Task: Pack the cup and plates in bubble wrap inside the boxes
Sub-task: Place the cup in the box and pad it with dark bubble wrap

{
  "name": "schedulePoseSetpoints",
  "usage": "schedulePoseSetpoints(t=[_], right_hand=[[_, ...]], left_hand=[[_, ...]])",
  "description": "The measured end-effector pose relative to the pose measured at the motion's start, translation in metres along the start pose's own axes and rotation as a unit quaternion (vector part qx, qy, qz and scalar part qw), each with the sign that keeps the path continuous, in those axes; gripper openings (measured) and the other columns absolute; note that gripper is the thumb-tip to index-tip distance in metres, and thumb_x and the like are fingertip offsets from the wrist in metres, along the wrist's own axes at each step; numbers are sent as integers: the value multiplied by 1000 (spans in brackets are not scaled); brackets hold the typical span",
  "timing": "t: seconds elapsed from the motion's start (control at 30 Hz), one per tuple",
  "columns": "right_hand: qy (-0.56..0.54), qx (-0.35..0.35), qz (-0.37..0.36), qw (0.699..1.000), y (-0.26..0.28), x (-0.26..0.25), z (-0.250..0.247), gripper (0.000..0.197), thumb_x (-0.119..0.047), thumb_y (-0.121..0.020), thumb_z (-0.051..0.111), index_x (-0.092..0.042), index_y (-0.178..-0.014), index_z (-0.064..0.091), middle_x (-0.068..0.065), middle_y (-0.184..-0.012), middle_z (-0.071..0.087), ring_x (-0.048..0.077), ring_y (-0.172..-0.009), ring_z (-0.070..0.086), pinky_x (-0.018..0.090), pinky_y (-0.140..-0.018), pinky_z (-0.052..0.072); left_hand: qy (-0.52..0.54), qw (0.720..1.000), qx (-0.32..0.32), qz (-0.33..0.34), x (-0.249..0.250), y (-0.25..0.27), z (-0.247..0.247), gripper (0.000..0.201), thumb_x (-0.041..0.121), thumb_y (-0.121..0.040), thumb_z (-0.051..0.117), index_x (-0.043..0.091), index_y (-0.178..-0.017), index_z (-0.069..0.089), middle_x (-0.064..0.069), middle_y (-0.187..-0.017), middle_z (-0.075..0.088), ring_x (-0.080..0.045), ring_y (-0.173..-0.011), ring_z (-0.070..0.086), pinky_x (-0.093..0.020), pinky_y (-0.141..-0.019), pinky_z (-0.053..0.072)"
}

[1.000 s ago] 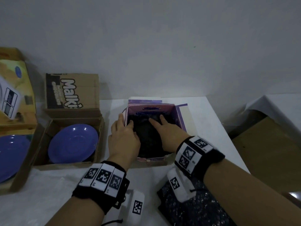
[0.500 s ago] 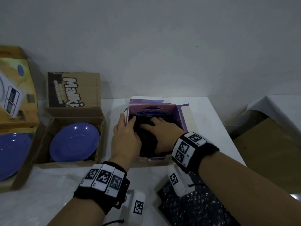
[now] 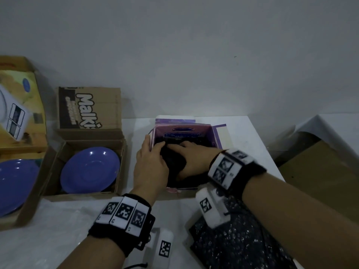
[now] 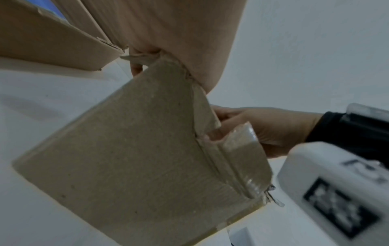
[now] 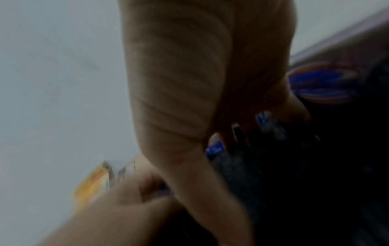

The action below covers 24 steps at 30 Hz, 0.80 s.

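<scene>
A small purple box [image 3: 214,136] stands open at the table's middle, with black bubble wrap [image 3: 174,164] filling it. My left hand [image 3: 152,152] grips the box's left wall, thumb outside and fingers inside against the wrap. My right hand [image 3: 191,158] lies palm down on the wrap inside the box, fingers reaching left toward the left hand. In the right wrist view the dark wrap [image 5: 294,166] lies under the fingers, blurred. No cup shows. A blue plate [image 3: 89,169] lies in the brown Malki box [image 3: 120,164]. Another blue plate [image 3: 13,185] lies in a box at far left.
A loose sheet of black bubble wrap [image 3: 242,247] lies on the white table [image 3: 248,136] under my right forearm. The yellow lid [image 3: 21,105] of the far-left box stands up. A grey wall rises behind. Brown cardboard [image 3: 320,171] sits beyond the table's right edge.
My right hand has slid left across the wrap until its fingers meet the left hand's. The left hand's fingers have sunk a little deeper into the box.
</scene>
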State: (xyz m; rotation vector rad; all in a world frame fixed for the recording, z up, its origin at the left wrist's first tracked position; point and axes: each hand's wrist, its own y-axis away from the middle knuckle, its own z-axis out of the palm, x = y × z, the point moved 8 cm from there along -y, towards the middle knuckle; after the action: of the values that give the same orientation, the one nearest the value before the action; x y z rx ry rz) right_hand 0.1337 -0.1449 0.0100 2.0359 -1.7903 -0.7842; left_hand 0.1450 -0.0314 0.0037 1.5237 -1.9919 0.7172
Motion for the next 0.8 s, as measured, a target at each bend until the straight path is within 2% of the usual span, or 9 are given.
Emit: schedulePoseSetpoints(t=[0.07,0.17,0.37,0.53,0.6,0.63,0.7,0.77,0.8], right_hand=[[12,-50,-11,999,8,10,-11,114,-28,-69,81,-40,-149,0,0,-153,23,25,-137,29,42,-112,31],[114,-27,-8,993,9,23,-4,121,-32,-67,82,-38,-148,-8,1,-157,12,25,-139,28,40,-113,30],[145,115,-19,982,7,21,11,100,-39,-80,68,-38,-148,-5,6,-152,20,30,-132,34,47,-97,46],[73,101,-17,992,20,19,8,95,-29,-82,67,-38,-149,0,7,-158,9,29,-141,22,46,-111,33],[-3,158,-29,987,38,19,-3,84,-20,-81,67,-33,-149,19,5,-154,21,26,-138,28,43,-110,34],[-35,228,-40,972,52,19,-11,69,-20,-81,66,-28,-142,36,4,-145,35,24,-130,38,41,-106,39],[-61,397,-50,914,88,20,-21,27,-31,-86,62,-20,-110,60,1,-109,55,17,-96,55,34,-80,51],[-78,494,-44,865,118,24,-8,27,-41,-91,52,-17,-81,58,-3,-80,54,14,-66,53,28,-54,45],[-83,503,-39,860,126,26,6,32,-42,-93,49,-17,-75,57,-4,-73,53,14,-60,51,27,-48,42]], left_hand=[[-5,1000,-1,0,1,0,1,45,2,-89,42,17,-129,54,-8,-155,22,-29,-138,27,-43,-108,34],[-30,999,-13,-6,1,0,2,44,2,-88,43,18,-128,56,-9,-156,18,-31,-139,25,-44,-107,33],[-56,998,-26,-17,3,0,1,45,5,-90,44,19,-132,53,-10,-157,16,-30,-139,23,-43,-108,30],[-53,998,-19,-24,0,0,0,47,5,-91,42,21,-135,49,-8,-157,14,-30,-139,23,-43,-107,33],[-40,999,-7,-17,0,2,-1,46,6,-91,42,21,-135,48,-8,-156,16,-30,-139,25,-43,-106,34],[-36,999,1,-10,1,2,-2,45,7,-91,44,20,-134,48,-9,-156,18,-31,-138,27,-43,-106,33],[-44,999,19,5,4,2,-5,46,9,-89,48,18,-134,48,-11,-155,22,-34,-136,28,-42,-107,30],[-69,997,33,25,8,3,-8,48,10,-87,52,17,-134,48,-13,-153,25,-35,-135,28,-41,-110,25],[-80,995,41,41,11,3,-9,48,11,-85,54,16,-133,49,-13,-152,28,-35,-135,28,-42,-110,24]])
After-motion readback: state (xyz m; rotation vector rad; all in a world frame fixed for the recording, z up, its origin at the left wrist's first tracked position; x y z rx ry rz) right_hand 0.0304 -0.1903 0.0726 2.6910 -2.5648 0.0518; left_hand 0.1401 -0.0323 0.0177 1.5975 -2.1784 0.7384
